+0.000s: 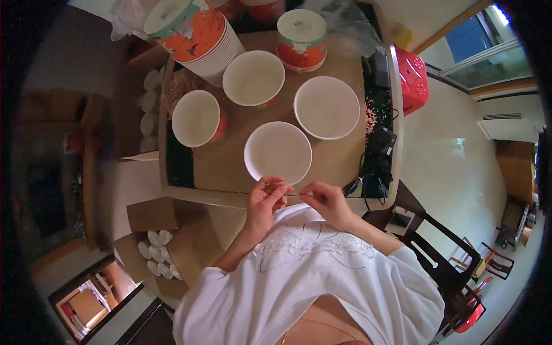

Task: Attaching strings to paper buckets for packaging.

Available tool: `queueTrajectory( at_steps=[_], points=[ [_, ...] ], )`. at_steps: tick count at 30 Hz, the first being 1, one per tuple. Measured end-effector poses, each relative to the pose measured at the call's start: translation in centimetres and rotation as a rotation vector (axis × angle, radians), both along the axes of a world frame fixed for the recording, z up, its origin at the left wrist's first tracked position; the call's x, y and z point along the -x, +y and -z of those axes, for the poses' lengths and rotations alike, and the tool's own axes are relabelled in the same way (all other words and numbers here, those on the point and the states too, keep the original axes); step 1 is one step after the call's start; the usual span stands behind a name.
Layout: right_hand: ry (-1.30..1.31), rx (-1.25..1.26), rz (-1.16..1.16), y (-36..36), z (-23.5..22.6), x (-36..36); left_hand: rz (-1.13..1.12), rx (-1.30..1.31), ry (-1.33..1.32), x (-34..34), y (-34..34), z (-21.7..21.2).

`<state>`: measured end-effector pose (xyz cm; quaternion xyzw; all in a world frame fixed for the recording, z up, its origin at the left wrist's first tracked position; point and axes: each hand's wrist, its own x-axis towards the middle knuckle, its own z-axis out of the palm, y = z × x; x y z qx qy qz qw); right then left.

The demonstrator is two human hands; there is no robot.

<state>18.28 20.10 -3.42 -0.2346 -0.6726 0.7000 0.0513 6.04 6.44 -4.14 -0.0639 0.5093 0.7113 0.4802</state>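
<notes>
Close to the table's near edge, my left hand [265, 206] and my right hand [330, 202] face each other, fingers pinched. A thin, short thing [294, 194] spans the small gap between their fingertips; its kind is too small to make out. Just beyond my left fingers sits a white paper bowl [278, 153], open side up. Another white bowl [326, 108] lies farther to the right. Two paper tubs with red-orange outsides, one at the left [196, 118] and one farther back [253, 78], also show their pale insides.
A tall leaning stack of tubs [195, 43] and an upside-down tub [301, 40] stand at the back, near clear plastic wrap [345, 31]. Black cables and adapters [376, 155] line the right edge beside small pink-white bits [371, 118]. A red stool [410, 80] is beyond. Cardboard box [190, 236] lower left.
</notes>
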Motion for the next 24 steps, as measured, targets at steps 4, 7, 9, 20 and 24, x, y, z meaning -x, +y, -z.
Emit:
queueTrajectory(
  at_steps=[4, 7, 9, 20, 24],
  points=[
    [-0.067, 0.052, -0.024, 1.3, 1.3, -1.3, 0.003, -0.011, 0.116, 0.4, 0.3, 0.5],
    [0.033, 0.272, 0.103, 2.0, 1.9, -1.4, 0.054, 0.064, 0.334, 1.0, 0.4, 1.3],
    [0.072, 0.280, 0.155, 1.8, 2.0, -1.2, 0.101, 0.115, 0.448, 1.1, 0.5, 1.4],
    [-0.026, 0.006, 0.056, 1.8, 1.1, -0.9, 0.458, 0.196, 0.468, -0.2, 3.3, 0.0],
    [-0.038, -0.108, 0.044, 1.7, 0.9, -0.8, 0.505, 0.217, 0.650, -0.8, 2.9, 0.4]
  ],
)
